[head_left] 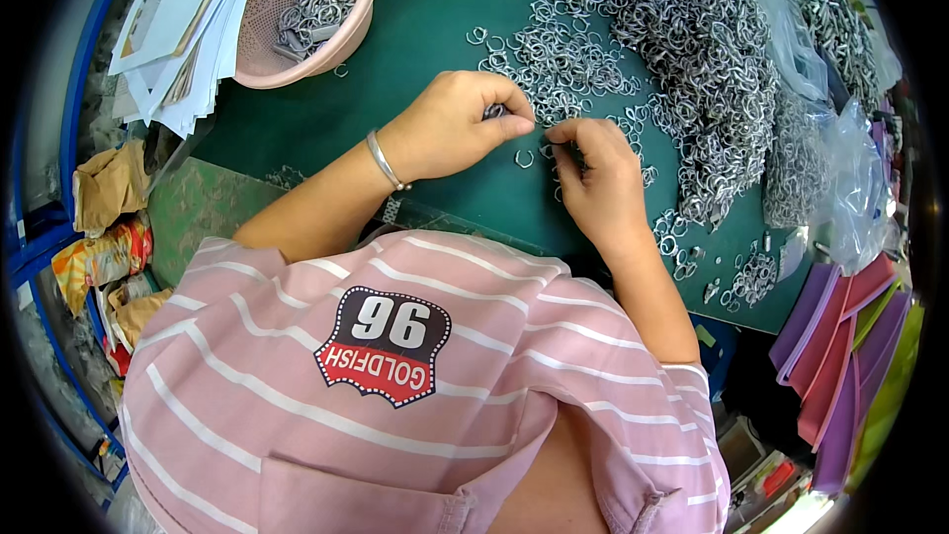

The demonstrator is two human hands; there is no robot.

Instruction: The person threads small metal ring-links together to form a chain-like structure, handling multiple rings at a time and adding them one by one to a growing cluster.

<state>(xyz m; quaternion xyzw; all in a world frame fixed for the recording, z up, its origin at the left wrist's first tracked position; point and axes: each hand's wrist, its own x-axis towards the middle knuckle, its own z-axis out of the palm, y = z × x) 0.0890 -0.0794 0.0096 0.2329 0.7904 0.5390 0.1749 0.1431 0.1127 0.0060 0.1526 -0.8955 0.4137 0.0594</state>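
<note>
My left hand, with a silver bangle at its wrist, is curled closed around a few small metal rings. They show as dark curves between its fingers, and its thumb and forefinger tips meet. Close to those tips is my right hand, its thumb and forefinger bent together in a pinch. Whatever lies between them is too small to make out. A single open metal ring rests on the green tabletop just below the hands. Beyond them spreads a loose layer of similar rings.
A large heap of rings covers the far right. Clear plastic bags stand beside it. At the far left are a pink plastic basket containing metal pieces and a stack of papers. A small ring pile sits near the right edge.
</note>
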